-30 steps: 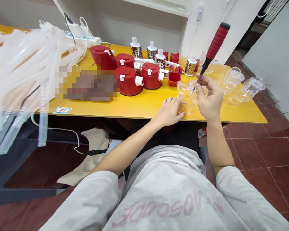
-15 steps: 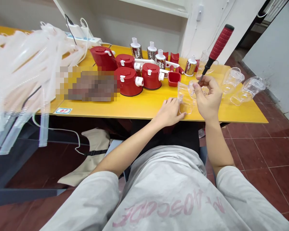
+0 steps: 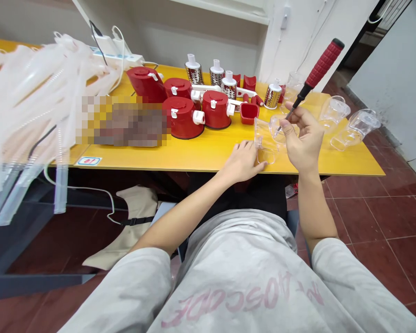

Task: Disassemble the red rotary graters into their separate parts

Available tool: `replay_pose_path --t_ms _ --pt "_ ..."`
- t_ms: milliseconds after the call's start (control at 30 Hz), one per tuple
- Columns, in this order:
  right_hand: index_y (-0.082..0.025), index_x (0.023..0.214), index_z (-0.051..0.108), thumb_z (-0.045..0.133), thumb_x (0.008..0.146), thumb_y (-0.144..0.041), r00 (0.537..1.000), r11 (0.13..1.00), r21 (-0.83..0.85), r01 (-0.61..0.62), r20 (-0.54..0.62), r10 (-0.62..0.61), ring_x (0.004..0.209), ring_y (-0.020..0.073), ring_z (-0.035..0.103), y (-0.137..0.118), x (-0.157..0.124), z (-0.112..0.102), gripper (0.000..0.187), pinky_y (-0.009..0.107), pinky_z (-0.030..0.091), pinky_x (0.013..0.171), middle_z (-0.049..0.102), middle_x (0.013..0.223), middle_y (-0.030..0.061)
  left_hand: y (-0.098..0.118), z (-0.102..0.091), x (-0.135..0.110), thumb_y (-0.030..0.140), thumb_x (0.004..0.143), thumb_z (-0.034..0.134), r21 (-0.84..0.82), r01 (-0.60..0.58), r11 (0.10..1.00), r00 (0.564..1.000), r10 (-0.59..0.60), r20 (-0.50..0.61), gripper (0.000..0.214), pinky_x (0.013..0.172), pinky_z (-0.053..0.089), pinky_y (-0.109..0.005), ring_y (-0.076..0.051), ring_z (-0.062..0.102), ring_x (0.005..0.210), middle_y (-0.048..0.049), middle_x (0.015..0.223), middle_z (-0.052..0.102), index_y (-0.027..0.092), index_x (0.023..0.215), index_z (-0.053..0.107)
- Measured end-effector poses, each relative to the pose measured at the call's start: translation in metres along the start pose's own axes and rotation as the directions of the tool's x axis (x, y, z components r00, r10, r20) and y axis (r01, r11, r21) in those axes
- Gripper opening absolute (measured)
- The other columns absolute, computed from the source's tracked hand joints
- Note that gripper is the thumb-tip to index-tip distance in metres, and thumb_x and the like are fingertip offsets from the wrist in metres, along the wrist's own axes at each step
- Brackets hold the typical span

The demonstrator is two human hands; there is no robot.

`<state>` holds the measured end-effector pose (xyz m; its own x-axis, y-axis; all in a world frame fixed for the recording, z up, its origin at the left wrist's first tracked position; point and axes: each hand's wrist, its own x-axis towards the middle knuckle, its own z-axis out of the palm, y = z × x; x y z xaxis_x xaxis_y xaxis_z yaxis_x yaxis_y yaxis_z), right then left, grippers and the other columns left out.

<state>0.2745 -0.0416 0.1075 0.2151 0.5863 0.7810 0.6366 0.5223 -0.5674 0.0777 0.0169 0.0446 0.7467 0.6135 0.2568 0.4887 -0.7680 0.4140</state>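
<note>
Head view, right hand [image 3: 304, 141]: Grasping the screwdriver [image 3: 312, 77] by its shaft, pencil-fashion, slanted down to the left into the clear plastic piece [image 3: 261, 132].
Left hand [image 3: 241, 162]: Resting low on the worktop [image 3: 180, 155], against the near left side of the piece; gripping or only bracing, impossible to tell.
Clear plastic piece: Lying between both hands, near the front edge.
Screwdriver work: Apparently probing or turning at a small fitting, too fine to make out.
Next move: Likely calling for a seated tip and a firm brace.
Front edge: Dropping away just below both hands.
Room to move: Widest leftward, before the red housings [image 3: 217, 111]; tighter rightward, toward two clear vessels [image 3: 358, 127]; limited behind by a red tray [image 3: 249, 114].
</note>
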Motion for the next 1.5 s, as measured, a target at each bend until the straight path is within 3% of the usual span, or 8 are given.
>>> replay_pose_path --t_ms 433,600,767,900,1133,1500 --pt "-0.030 0.155 0.072 0.068 0.112 -0.069 0.999 0.999 0.033 -0.019 0.035 0.018 0.114 0.0292 0.085 -0.006 -0.003 0.000 0.058 0.060 0.070 0.116 0.084 0.118 0.0079 -0.003 0.002 0.000 0.052 0.108 0.067 -0.017 0.000 1.000 1.000 -0.001 -0.016 0.090 0.129 0.043 -0.059 -0.044 0.056 0.152 -0.0254 0.166 0.065 0.010 0.182 0.036" --pt "-0.030 0.147 0.075 0.068 0.112 -0.068 1.000 0.999 -0.034 0.002 -0.017 -0.002 0.120 0.0287 0.082 -0.007 -0.002 0.002 0.051 0.059 0.069 0.117 0.082 0.126 0.0081 -0.003 0.003 0.000 0.053 0.109 0.066 -0.025 -0.007 1.000 1.000 0.007 -0.020 0.090 0.130 0.042 -0.061 -0.045 0.055 0.152 -0.0243 0.164 0.066 0.011 0.182 0.035" --pt "-0.028 0.133 0.079 0.072 0.111 -0.066 0.999 0.998 -0.066 0.009 -0.042 -0.012 0.115 0.0272 0.081 -0.010 -0.002 0.004 0.044 0.056 0.069 0.115 0.081 0.118 0.0072 -0.001 0.001 0.000 0.053 0.109 0.065 -0.014 -0.009 1.000 1.000 0.009 -0.014 0.088 0.128 0.044 -0.061 -0.045 0.056 0.149 -0.0241 0.161 0.067 0.010 0.181 0.037" --pt "-0.027 0.125 0.080 0.075 0.108 -0.071 0.998 0.999 -0.053 -0.011 -0.062 0.008 0.116 0.0277 0.081 -0.012 -0.002 0.006 0.048 0.058 0.069 0.117 0.081 0.118 0.0072 -0.002 0.001 0.000 0.052 0.109 0.066 -0.007 -0.007 1.000 1.000 0.007 -0.013 0.089 0.129 0.044 -0.060 -0.045 0.057 0.148 -0.0242 0.162 0.067 0.009 0.181 0.037" --pt "-0.027 0.138 0.079 0.076 0.103 -0.080 0.994 0.998 -0.001 -0.067 -0.085 0.067 0.109 0.0274 0.084 -0.011 -0.002 0.008 0.064 0.058 0.071 0.114 0.082 0.107 0.0057 -0.004 0.002 0.000 0.054 0.110 0.066 -0.021 -0.023 1.000 1.000 0.023 -0.018 0.088 0.128 0.044 -0.060 -0.044 0.056 0.150 -0.0235 0.163 0.067 0.014 0.182 0.036" --pt "-0.032 0.157 0.069 0.063 0.114 -0.070 0.997 0.997 0.024 -0.076 0.005 0.076 0.110 0.0262 0.086 -0.022 -0.003 0.002 0.058 0.053 0.072 0.110 0.085 0.116 0.0062 -0.002 0.001 0.001 0.054 0.110 0.066 -0.013 -0.008 1.000 1.000 0.008 -0.004 0.087 0.129 0.043 -0.060 -0.045 0.055 0.151 -0.0236 0.163 0.067 0.009 0.180 0.039"
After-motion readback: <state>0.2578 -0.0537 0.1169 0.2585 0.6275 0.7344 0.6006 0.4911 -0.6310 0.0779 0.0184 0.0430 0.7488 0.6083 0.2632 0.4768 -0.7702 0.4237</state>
